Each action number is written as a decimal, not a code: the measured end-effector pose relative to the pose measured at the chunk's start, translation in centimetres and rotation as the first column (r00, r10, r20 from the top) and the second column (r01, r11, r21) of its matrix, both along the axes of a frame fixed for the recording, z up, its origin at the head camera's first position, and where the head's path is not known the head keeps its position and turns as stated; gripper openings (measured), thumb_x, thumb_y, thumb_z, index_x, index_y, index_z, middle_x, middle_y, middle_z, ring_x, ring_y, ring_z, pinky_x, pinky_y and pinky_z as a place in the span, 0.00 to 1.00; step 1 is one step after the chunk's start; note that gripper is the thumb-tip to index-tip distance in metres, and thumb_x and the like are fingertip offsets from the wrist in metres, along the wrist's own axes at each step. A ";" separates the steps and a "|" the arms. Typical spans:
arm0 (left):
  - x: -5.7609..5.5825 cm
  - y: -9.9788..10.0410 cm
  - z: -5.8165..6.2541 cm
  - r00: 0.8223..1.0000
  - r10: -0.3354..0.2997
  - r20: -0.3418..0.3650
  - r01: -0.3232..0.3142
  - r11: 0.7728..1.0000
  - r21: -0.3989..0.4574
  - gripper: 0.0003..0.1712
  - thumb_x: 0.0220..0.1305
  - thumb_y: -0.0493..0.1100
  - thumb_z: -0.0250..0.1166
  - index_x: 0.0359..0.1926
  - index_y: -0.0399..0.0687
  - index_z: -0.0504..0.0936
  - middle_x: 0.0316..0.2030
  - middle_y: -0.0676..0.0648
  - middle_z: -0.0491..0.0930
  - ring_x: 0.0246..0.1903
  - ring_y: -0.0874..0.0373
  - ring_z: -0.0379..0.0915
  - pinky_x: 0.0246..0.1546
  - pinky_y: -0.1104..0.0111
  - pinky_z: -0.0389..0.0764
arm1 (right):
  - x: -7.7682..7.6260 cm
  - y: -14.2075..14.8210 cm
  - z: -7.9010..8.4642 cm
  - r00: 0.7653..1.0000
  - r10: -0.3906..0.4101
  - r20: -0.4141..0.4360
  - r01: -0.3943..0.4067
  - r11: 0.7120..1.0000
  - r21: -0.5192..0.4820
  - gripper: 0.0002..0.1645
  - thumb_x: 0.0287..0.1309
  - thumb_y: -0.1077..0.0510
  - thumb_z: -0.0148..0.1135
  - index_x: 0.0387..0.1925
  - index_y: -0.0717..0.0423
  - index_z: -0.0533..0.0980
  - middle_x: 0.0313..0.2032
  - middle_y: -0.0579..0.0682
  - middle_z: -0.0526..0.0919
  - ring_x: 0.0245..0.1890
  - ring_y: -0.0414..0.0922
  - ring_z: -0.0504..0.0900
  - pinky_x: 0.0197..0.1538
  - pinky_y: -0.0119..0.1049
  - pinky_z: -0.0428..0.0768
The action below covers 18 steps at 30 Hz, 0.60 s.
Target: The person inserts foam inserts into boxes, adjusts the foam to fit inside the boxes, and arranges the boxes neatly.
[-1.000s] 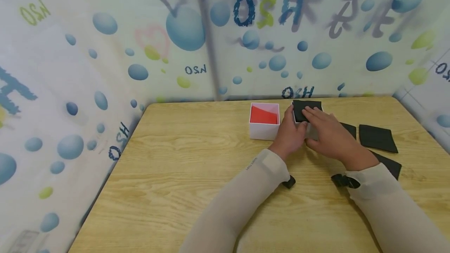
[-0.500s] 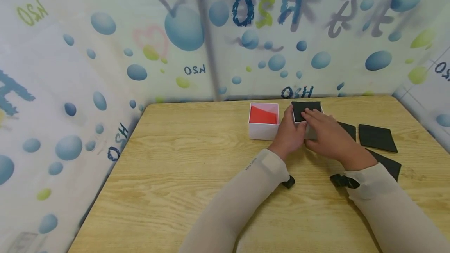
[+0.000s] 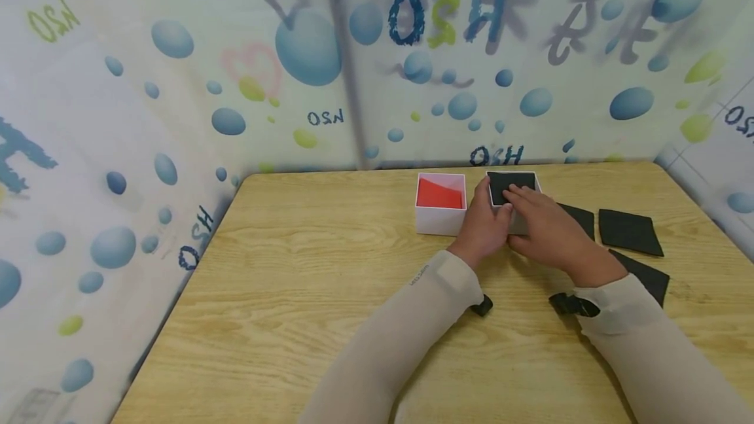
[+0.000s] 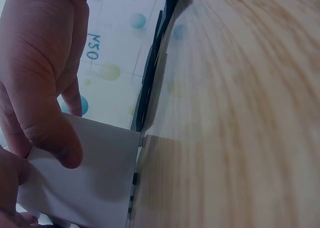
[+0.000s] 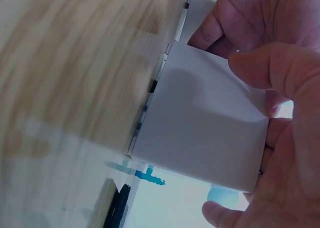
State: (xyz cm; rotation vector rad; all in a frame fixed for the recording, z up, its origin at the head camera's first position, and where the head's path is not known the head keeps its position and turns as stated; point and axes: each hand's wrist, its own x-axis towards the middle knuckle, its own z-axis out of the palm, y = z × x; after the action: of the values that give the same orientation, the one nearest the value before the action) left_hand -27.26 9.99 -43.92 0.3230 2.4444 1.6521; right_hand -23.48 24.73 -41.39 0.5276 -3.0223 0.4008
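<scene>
In the head view a white box (image 3: 518, 222) stands at the table's back right, with a black square sheet (image 3: 506, 182) lying in its mouth. My left hand (image 3: 482, 228) holds this box, fingers along its left side and thumb at the front. Extended fingers of my right hand (image 3: 550, 228) press on the sheet, while its thumb sits in front of the box. Both wrist views show the box's plain front wall (image 4: 105, 163). In the right wrist view, my left thumb (image 5: 250, 70) lies near the box's upper edge. What lies under the sheet is hidden.
A second white box (image 3: 440, 220), with a red piece (image 3: 438, 195) inside, stands just left of my left hand. Several black sheets (image 3: 630, 231) lie on the wooden table (image 3: 294, 280) at the right. A patterned wall (image 3: 412, 116) rises behind the table's back edge.
The black sheet has sunk slightly lower into the box, and the white rim shows more behind it. My right fingers have followed it down a little. My left hand keeps its hold.
</scene>
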 end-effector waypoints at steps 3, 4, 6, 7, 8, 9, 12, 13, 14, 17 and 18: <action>-0.1 0.1 -0.2 1.000 -0.003 -0.009 0.003 1.000 -0.003 0.41 0.81 0.53 0.57 0.85 0.60 0.47 0.81 0.53 0.60 0.77 0.57 0.61 0.77 0.58 0.66 | 0.1 0.0 0.0 1.000 -0.003 -0.001 0.003 1.000 0.009 0.50 0.61 0.55 0.73 0.78 0.69 0.60 0.78 0.71 0.60 0.78 0.71 0.58 0.77 0.69 0.57; -0.2 0.1 -0.3 1.000 -0.004 -0.011 0.004 1.000 -0.004 0.41 0.81 0.53 0.57 0.85 0.59 0.47 0.81 0.53 0.60 0.78 0.57 0.61 0.77 0.58 0.65 | 0.1 -0.1 0.0 1.000 -0.004 -0.002 0.004 1.000 0.011 0.50 0.61 0.55 0.73 0.78 0.69 0.60 0.78 0.71 0.60 0.78 0.71 0.58 0.77 0.69 0.57; -0.2 0.1 -0.3 1.000 -0.002 -0.013 0.002 1.000 -0.010 0.41 0.81 0.54 0.57 0.85 0.60 0.47 0.80 0.53 0.61 0.77 0.57 0.62 0.77 0.58 0.66 | 0.1 -0.1 0.0 1.000 -0.007 -0.002 0.007 1.000 0.015 0.50 0.61 0.55 0.73 0.78 0.69 0.61 0.78 0.71 0.59 0.78 0.71 0.58 0.77 0.68 0.58; -0.2 0.1 -0.3 1.000 -0.002 -0.012 0.001 1.000 -0.012 0.41 0.81 0.54 0.57 0.85 0.60 0.47 0.80 0.53 0.61 0.77 0.57 0.62 0.76 0.58 0.67 | 0.1 -0.1 0.0 1.000 -0.008 -0.002 0.008 1.000 0.016 0.50 0.61 0.55 0.73 0.77 0.69 0.61 0.78 0.71 0.59 0.78 0.71 0.58 0.77 0.68 0.58; -0.1 0.1 -0.2 1.000 -0.001 -0.011 0.001 1.000 -0.015 0.41 0.81 0.54 0.57 0.85 0.60 0.47 0.80 0.53 0.62 0.76 0.57 0.63 0.76 0.58 0.67 | 0.1 -0.1 0.0 1.000 -0.010 -0.002 0.010 1.000 0.016 0.50 0.62 0.55 0.73 0.77 0.69 0.61 0.78 0.71 0.59 0.78 0.71 0.58 0.77 0.68 0.58; -0.1 0.1 -0.2 1.000 -0.001 -0.011 0.001 1.000 -0.016 0.41 0.81 0.54 0.57 0.85 0.61 0.47 0.80 0.53 0.62 0.76 0.57 0.64 0.75 0.58 0.68 | 0.1 -0.1 0.0 1.000 -0.012 -0.001 0.012 1.000 0.018 0.50 0.62 0.55 0.73 0.77 0.69 0.61 0.78 0.72 0.60 0.78 0.71 0.58 0.77 0.68 0.58; -0.1 0.1 -0.2 1.000 0.000 -0.014 -0.001 1.000 -0.018 0.40 0.81 0.54 0.57 0.84 0.63 0.48 0.79 0.54 0.63 0.75 0.57 0.65 0.75 0.58 0.69 | 0.1 -0.1 0.0 1.000 -0.018 0.004 0.018 1.000 0.021 0.49 0.62 0.55 0.73 0.77 0.69 0.61 0.77 0.72 0.60 0.78 0.71 0.58 0.76 0.68 0.59; -0.2 0.1 -0.2 1.000 0.000 -0.015 -0.001 1.000 -0.019 0.40 0.81 0.54 0.57 0.84 0.63 0.49 0.79 0.54 0.63 0.75 0.57 0.65 0.75 0.58 0.69 | 0.0 -0.1 0.0 1.000 -0.021 0.007 0.021 1.000 0.021 0.49 0.62 0.55 0.73 0.77 0.69 0.62 0.77 0.72 0.60 0.77 0.71 0.58 0.76 0.68 0.59; -0.2 0.1 -0.2 1.000 0.002 -0.017 -0.002 1.000 -0.024 0.40 0.81 0.54 0.57 0.84 0.64 0.49 0.80 0.54 0.62 0.75 0.57 0.65 0.75 0.58 0.69 | 0.0 -0.1 0.0 1.000 -0.024 0.010 0.023 1.000 0.020 0.49 0.62 0.55 0.73 0.77 0.69 0.61 0.77 0.72 0.60 0.77 0.71 0.58 0.76 0.68 0.59; -0.2 0.1 -0.2 1.000 0.002 -0.022 -0.003 0.999 -0.033 0.39 0.81 0.54 0.57 0.84 0.64 0.50 0.80 0.55 0.61 0.77 0.57 0.63 0.75 0.57 0.68 | 0.0 -0.1 -0.1 0.999 -0.031 0.018 0.031 0.999 0.019 0.49 0.62 0.55 0.73 0.77 0.69 0.61 0.78 0.71 0.60 0.77 0.71 0.58 0.76 0.68 0.59; -0.2 0.2 -0.2 1.000 0.003 -0.023 -0.004 0.999 -0.036 0.39 0.81 0.54 0.57 0.84 0.65 0.50 0.80 0.55 0.61 0.77 0.57 0.62 0.76 0.57 0.68 | 0.0 -0.1 -0.1 0.999 -0.033 0.020 0.033 0.999 0.020 0.49 0.62 0.54 0.72 0.77 0.69 0.61 0.78 0.71 0.59 0.77 0.71 0.58 0.76 0.68 0.59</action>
State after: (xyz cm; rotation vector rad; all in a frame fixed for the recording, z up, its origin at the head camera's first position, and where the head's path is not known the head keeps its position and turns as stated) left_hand -27.48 10.16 -44.13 0.3352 2.4896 1.6121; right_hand -23.51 24.60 -41.44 0.4769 -3.0533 0.3782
